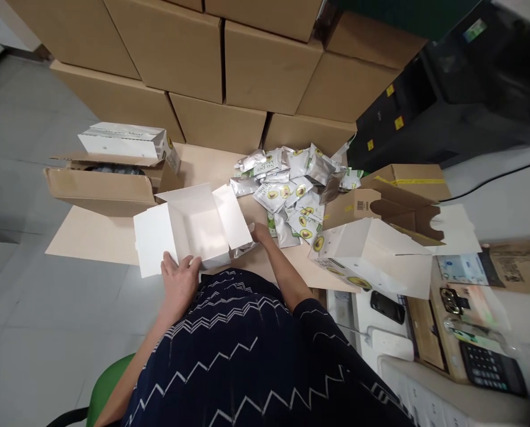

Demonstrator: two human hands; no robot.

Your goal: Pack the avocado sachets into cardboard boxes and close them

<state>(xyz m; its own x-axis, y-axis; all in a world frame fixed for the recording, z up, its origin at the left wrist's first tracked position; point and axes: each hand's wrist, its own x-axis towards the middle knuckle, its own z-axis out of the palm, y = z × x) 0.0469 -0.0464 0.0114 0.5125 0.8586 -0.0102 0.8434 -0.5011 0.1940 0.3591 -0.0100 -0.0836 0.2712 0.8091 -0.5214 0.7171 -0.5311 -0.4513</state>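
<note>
- Head view: an open white cardboard carton (202,231) stood at the near edge of the pale wooden desk (95,240), left of its middle, flaps spread and inner floor in sight.
- The left hand (181,280) had its fingers bent and slightly spread over the carton's near rim; whether the thumb pinched the wall, I could not tell.
- The right hand (260,232) was just beside the carton's right flap, near a shiny silver sachet (244,249); its fingertips were partly hidden, so any pinch could not be told.
- A loose pile of white-and-silver foil sachets with avocado prints (286,193) lay right of the carton, reaching towards the far edge.
- The step in hand looked like steadying the carton while handling sachets beside it.
- The next move seemed to call for a firm left hold and for the right flap kept out of the way.
</note>
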